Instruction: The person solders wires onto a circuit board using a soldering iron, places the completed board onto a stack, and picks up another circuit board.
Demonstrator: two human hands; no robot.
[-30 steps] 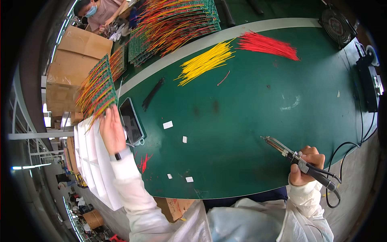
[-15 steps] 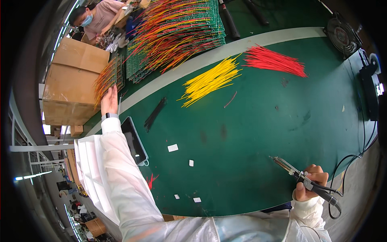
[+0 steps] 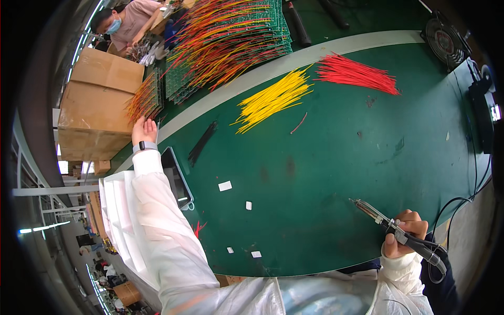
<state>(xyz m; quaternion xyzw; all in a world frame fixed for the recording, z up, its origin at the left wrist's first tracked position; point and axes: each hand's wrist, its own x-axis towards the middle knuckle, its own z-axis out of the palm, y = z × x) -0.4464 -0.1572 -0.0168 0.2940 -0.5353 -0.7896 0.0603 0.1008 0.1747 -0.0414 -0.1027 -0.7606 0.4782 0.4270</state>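
My left hand (image 3: 144, 132) reaches out to the far left, palm up, its slightly bent fingers apart with nothing visible in them. Just beyond the fingertips is a small stack of circuit boards with red and orange wires (image 3: 149, 98); whether they touch I cannot tell. At the lower right, my right hand (image 3: 407, 233) is wrapped around a soldering iron (image 3: 382, 221), its metal tip pointing up and left above the green mat (image 3: 315, 178). A thin tube and a cable run along the iron's handle.
A larger pile of wired green boards (image 3: 231, 44) lies beyond the pale strip. Yellow wires (image 3: 275, 100), red wires (image 3: 357, 73) and black wires (image 3: 202, 144) lie on the mat. A tablet (image 3: 177, 178), a fan (image 3: 445, 41) and cardboard box (image 3: 94, 105) stand around. A masked person (image 3: 128, 23) works beyond.
My left hand has come slightly back from the small board stack, and its fingers are more bent. My right hand keeps the soldering iron in nearly the same place.
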